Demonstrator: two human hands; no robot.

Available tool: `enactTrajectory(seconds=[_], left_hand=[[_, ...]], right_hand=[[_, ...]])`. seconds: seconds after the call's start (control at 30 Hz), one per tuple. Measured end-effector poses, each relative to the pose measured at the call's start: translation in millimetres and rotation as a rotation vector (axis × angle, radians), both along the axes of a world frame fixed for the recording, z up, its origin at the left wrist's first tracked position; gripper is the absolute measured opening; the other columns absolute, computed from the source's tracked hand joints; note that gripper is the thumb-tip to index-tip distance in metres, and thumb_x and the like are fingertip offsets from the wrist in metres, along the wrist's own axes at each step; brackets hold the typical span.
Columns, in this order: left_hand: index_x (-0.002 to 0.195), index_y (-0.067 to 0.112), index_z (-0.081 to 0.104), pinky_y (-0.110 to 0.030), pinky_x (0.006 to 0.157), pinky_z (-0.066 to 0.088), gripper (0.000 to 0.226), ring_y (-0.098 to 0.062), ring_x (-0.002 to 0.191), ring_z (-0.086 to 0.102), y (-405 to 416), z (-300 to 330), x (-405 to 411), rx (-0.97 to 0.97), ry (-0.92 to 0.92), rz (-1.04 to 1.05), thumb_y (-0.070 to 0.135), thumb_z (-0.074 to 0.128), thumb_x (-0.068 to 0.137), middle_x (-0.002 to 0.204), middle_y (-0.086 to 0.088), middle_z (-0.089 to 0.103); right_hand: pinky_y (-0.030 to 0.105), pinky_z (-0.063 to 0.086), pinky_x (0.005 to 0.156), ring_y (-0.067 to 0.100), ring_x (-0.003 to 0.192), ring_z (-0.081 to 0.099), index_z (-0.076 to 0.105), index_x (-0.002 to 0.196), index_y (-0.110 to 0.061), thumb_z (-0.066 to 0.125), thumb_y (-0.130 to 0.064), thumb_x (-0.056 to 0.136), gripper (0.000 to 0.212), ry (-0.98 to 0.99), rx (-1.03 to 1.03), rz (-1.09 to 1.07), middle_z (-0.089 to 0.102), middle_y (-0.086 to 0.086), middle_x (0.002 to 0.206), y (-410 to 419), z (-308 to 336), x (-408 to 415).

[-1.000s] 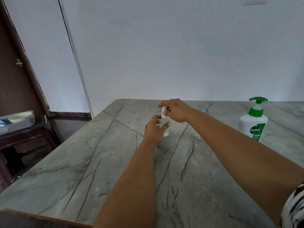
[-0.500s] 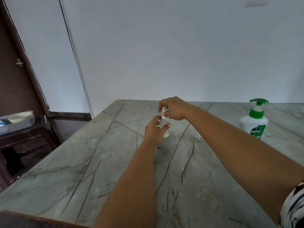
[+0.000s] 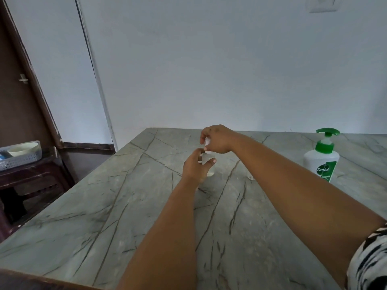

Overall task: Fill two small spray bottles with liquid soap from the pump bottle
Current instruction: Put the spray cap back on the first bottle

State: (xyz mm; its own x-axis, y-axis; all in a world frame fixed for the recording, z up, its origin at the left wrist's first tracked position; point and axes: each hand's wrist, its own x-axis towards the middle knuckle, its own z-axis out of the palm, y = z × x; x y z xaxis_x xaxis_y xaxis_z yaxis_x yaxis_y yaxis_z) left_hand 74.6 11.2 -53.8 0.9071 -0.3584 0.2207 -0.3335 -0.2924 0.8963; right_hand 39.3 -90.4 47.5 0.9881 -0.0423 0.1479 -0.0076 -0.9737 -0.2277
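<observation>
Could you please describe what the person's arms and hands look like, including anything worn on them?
Both forearms are bare, and the left hand and right hand show no gloves, rings or watch. Only the right arm shows clothing: a short sleeve in white with black streaks, at the lower right edge. The left arm's upper part is out of view.

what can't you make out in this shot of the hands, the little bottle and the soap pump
Head view only:
- Small spray bottle: the left hand wraps its clear body; fill level unreadable.
- Its white top: the right hand covers it; on or off, unclear.
- Second small clear item: mostly behind the right forearm, unidentifiable.
- Pump bottle: the forearm cuts off its base; small print too tiny.
</observation>
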Motion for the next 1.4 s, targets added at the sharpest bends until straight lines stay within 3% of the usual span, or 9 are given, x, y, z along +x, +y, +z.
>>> enactTrajectory(seconds=[0.37, 0.47, 0.57, 0.7, 0.87, 0.97, 1.03, 1.17, 1.4], left_hand=[[0.135, 0.017, 0.052, -0.027, 0.089, 0.043, 0.047, -0.015, 0.113, 0.055, 1.0, -1.0, 0.9, -0.025, -0.009, -0.018, 0.028, 0.069, 0.093, 0.133, -0.003, 0.06], [0.134, 0.017, 0.054, -0.036, 0.097, 0.049, 0.047, -0.021, 0.118, 0.057, 0.7, -1.5, 2.0, -0.031, 0.006, -0.014, 0.029, 0.071, 0.092, 0.133, -0.005, 0.06], [0.135, 0.017, 0.054, -0.037, 0.096, 0.049, 0.05, -0.023, 0.119, 0.057, 0.7, -2.0, 3.5, -0.027, 0.006, -0.009, 0.03, 0.072, 0.09, 0.133, -0.006, 0.06], [0.137, 0.017, 0.053, -0.034, 0.094, 0.049, 0.053, -0.024, 0.12, 0.057, 0.0, -2.4, 4.3, -0.028, 0.014, -0.001, 0.03, 0.072, 0.09, 0.133, -0.006, 0.06], [0.137, 0.015, 0.053, -0.038, 0.101, 0.049, 0.052, -0.022, 0.12, 0.057, 0.6, -1.1, 4.2, -0.027, 0.009, -0.006, 0.03, 0.071, 0.091, 0.134, -0.003, 0.06], [0.133, 0.016, 0.055, -0.037, 0.096, 0.05, 0.047, -0.023, 0.12, 0.058, 0.4, -1.2, 4.9, -0.034, 0.021, -0.016, 0.029, 0.072, 0.091, 0.131, -0.004, 0.061], [0.134, 0.015, 0.055, -0.037, 0.096, 0.05, 0.049, -0.024, 0.119, 0.058, 0.6, -1.9, 5.6, -0.03, 0.019, -0.017, 0.029, 0.072, 0.09, 0.131, -0.005, 0.061], [0.133, 0.015, 0.056, -0.04, 0.097, 0.051, 0.05, -0.024, 0.116, 0.06, 0.2, -3.5, 6.1, -0.033, 0.006, -0.015, 0.03, 0.074, 0.089, 0.127, -0.006, 0.063], [0.13, 0.014, 0.058, -0.03, 0.084, 0.044, 0.046, -0.024, 0.114, 0.059, -0.3, -4.1, 7.5, -0.038, -0.001, -0.006, 0.03, 0.073, 0.09, 0.125, -0.006, 0.063]], right_hand=[[0.028, 0.041, 0.072, 0.019, 0.086, 0.056, 0.053, 0.094, -0.012, 0.054, -0.054, 0.093, 0.043, -0.104, -0.008, -0.159, 0.056, 0.003, 0.094, 0.9, -18.9, 9.8], [0.028, 0.041, 0.083, 0.021, 0.108, 0.054, 0.054, 0.12, -0.014, 0.056, -0.043, 0.095, 0.039, -0.019, 0.11, -0.067, 0.056, 0.004, 0.119, -3.4, -7.2, 7.8], [0.025, 0.038, 0.081, 0.018, 0.111, 0.053, 0.062, 0.116, -0.016, 0.061, -0.017, 0.093, 0.024, 0.057, 0.013, 0.013, 0.054, -0.002, 0.117, -4.2, 6.3, 3.3], [0.029, 0.046, 0.077, 0.022, 0.1, 0.061, 0.063, 0.112, -0.006, 0.064, -0.022, 0.093, 0.025, 0.027, -0.102, -0.055, 0.061, 0.008, 0.113, 1.8, 2.4, 8.4], [0.024, 0.034, 0.057, 0.015, 0.071, 0.051, 0.045, 0.069, -0.015, 0.056, -0.055, 0.091, 0.047, -0.074, -0.065, -0.168, 0.05, -0.001, 0.076, -1.1, -10.2, 12.1], [0.026, 0.039, 0.068, 0.017, 0.084, 0.055, 0.061, 0.093, -0.009, 0.048, -0.061, 0.092, 0.053, -0.013, 0.06, -0.125, 0.06, 0.006, 0.097, -5.5, -8.2, 8.6], [0.026, 0.038, 0.08, 0.018, 0.104, 0.053, 0.058, 0.12, -0.016, 0.058, -0.043, 0.094, 0.037, 0.038, 0.086, -0.031, 0.057, 0.005, 0.121, -7.0, -2.6, 4.0], [0.019, 0.034, 0.061, 0.016, 0.096, 0.049, 0.063, 0.111, -0.02, 0.063, -0.01, 0.089, 0.024, 0.043, -0.004, 0.029, 0.055, 0.003, 0.121, -6.5, -0.9, 2.1], [0.028, 0.042, 0.074, 0.022, 0.098, 0.056, 0.052, 0.123, -0.017, 0.061, -0.014, 0.093, 0.032, -0.016, 0.054, -0.021, 0.053, 0.01, 0.124, -2.2, -11.7, 2.9]])
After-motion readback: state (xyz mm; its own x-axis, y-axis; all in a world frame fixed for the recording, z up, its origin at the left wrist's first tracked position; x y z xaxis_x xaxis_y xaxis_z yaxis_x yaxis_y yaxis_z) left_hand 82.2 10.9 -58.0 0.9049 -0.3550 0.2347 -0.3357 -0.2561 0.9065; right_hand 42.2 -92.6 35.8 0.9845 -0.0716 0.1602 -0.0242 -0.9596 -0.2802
